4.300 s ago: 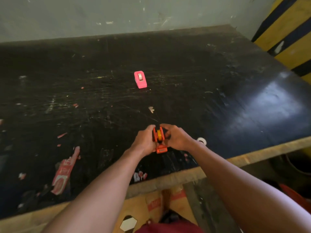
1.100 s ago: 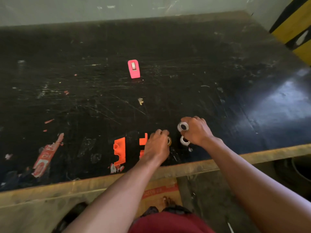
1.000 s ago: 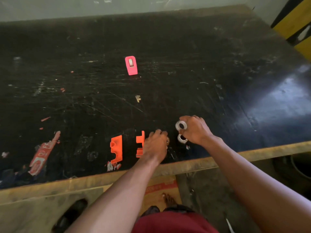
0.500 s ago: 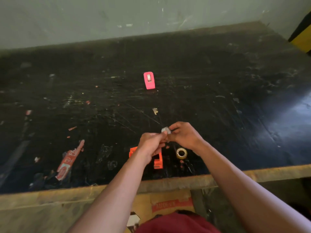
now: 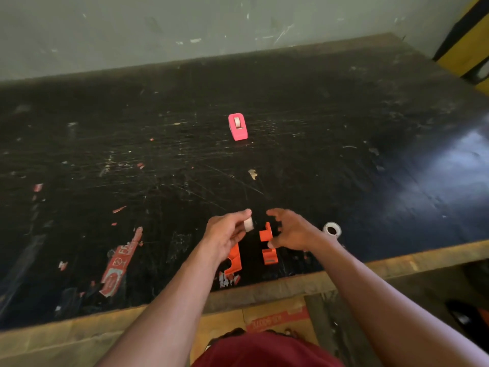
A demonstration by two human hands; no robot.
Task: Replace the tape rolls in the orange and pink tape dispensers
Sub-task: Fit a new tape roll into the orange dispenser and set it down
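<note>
Head view: my left hand pinched a small white tape roll; my right hand hung unclenched over the split orange dispenser.

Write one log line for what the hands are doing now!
left hand: holds small tape roll | right hand: open over orange half | pink dispenser: untouched

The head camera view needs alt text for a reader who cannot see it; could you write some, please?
Left hand pinches a small white tape roll above two separated orange dispenser halves; the open right hand hovers beside them. A pink dispenser sits farther back.
</note>
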